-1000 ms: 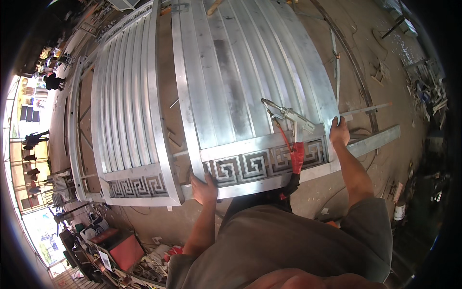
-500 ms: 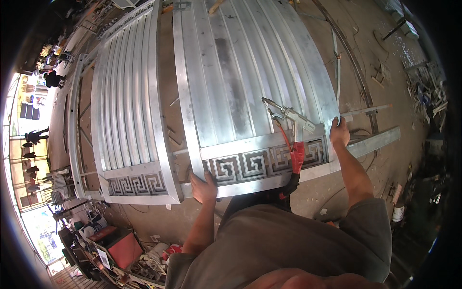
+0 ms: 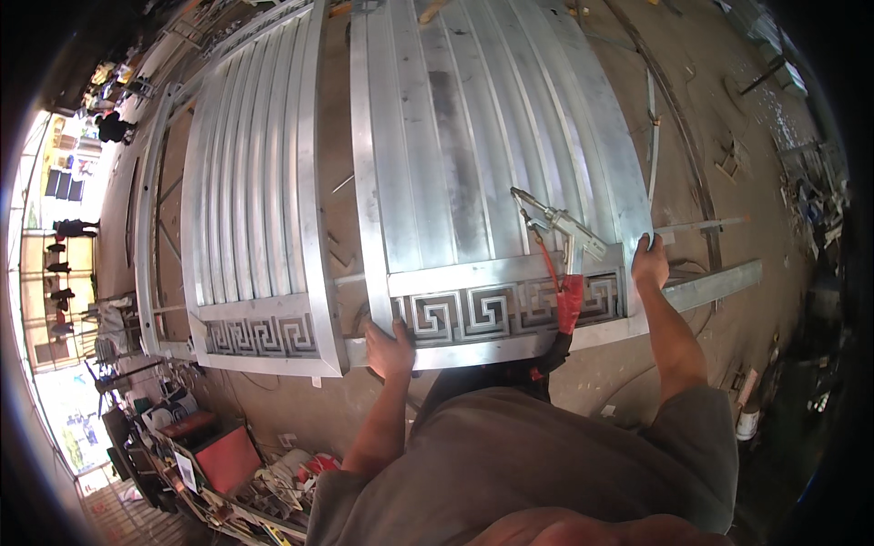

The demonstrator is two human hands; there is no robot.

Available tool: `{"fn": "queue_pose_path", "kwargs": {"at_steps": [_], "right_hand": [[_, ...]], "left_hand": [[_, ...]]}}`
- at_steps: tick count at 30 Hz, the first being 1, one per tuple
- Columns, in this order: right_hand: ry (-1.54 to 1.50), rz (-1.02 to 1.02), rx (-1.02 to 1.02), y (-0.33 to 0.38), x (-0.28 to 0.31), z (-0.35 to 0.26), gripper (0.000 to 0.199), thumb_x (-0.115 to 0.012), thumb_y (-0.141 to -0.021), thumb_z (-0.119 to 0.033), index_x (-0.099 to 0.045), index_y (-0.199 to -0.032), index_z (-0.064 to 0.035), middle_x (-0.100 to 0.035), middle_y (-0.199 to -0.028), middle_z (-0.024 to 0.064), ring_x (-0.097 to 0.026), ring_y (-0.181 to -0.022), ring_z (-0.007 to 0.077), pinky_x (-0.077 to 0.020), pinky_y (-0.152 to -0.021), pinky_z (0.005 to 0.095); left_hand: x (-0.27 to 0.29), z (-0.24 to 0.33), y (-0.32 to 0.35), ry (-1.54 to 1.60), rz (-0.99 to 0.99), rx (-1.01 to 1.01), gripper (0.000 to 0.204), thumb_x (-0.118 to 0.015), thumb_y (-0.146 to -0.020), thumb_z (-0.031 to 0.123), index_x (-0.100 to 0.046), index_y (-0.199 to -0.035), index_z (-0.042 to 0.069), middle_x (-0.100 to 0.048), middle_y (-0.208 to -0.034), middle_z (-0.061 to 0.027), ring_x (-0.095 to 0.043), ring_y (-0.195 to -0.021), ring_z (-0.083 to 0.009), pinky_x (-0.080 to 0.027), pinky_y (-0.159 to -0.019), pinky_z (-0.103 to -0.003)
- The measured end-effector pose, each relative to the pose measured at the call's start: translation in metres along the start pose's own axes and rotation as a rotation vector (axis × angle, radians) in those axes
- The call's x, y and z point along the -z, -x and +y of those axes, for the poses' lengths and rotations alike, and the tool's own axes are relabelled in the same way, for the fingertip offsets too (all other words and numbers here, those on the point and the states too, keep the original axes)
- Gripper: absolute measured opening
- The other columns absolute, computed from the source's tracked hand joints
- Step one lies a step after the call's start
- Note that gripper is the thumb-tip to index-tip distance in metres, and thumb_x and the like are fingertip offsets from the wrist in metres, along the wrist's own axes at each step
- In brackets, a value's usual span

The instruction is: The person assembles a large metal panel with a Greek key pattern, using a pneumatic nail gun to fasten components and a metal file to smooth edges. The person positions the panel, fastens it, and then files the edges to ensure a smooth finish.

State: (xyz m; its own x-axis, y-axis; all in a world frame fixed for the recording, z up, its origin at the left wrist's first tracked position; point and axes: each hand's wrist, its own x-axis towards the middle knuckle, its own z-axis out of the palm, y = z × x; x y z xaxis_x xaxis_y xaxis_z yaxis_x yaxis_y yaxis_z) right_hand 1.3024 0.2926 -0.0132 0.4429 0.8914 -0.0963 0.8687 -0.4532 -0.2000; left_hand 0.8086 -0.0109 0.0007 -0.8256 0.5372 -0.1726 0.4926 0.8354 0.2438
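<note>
Clock from the middle of my slatted metal panel (image 3: 411,136), 12 pointing away from me. Panel is right in front of me; far end runs out of view at 12. Left hand (image 3: 390,349) clamped on its near corner, 7 o'clock. Right hand (image 3: 650,262) clamped on its side edge, 4 o'clock, thumb on top. Fingers below both edges partly hidden.

Room: strip of brown floor (image 3: 339,123) along the 9 o'clock edge, narrow, before the second panel (image 3: 255,182). The two don't touch. Wider floor at 3, crossed by thin bars. Metal beam (image 3: 719,282) at 4, just past my right hand. Near edge at 6 sits close to my shirt (image 3: 537,437). Red box (image 3: 228,460) well out at 7 to 8.

Count: two panels; one torch (image 3: 566,223) lying on mine at 5, red-wrapped handle, dark hose over the near edge; one fretwork band (image 3: 455,314) in my panel's near end; one wood-coloured piece (image 3: 431,11) on top at 11.
</note>
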Motion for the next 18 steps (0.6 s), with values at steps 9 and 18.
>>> {"fn": "queue_pose_path", "kwargs": {"at_steps": [9, 18], "right_hand": [[0.007, 0.026, -0.016, -0.0015, -0.0043, 0.0006, 0.058, -0.038, -0.105, -0.059, -0.055, -0.144, -0.0189, -0.069, -0.133, 0.0193, -0.066, -0.117, 0.0469, -0.0515, -0.097, 0.0571], [0.006, -0.008, -0.001, -0.0063, -0.0045, 0.0033, 0.063, -0.036, -0.105, -0.060, -0.054, -0.148, -0.0173, -0.067, -0.136, 0.0218, -0.065, -0.119, 0.0487, -0.0513, -0.099, 0.0575]], "left_hand": [[-0.0011, -0.0011, 0.0002, 0.047, 0.051, -0.017, 0.079, -0.057, -0.099, 0.054, -0.046, -0.149, -0.006, -0.060, -0.140, -0.0270, -0.060, -0.127, -0.0448, -0.047, -0.106, -0.053], [0.0030, -0.0012, -0.0003, 0.048, 0.006, -0.003, 0.079, -0.058, -0.098, 0.054, -0.045, -0.150, -0.004, -0.060, -0.140, -0.0266, -0.060, -0.127, -0.0438, -0.045, -0.109, -0.053]]}}
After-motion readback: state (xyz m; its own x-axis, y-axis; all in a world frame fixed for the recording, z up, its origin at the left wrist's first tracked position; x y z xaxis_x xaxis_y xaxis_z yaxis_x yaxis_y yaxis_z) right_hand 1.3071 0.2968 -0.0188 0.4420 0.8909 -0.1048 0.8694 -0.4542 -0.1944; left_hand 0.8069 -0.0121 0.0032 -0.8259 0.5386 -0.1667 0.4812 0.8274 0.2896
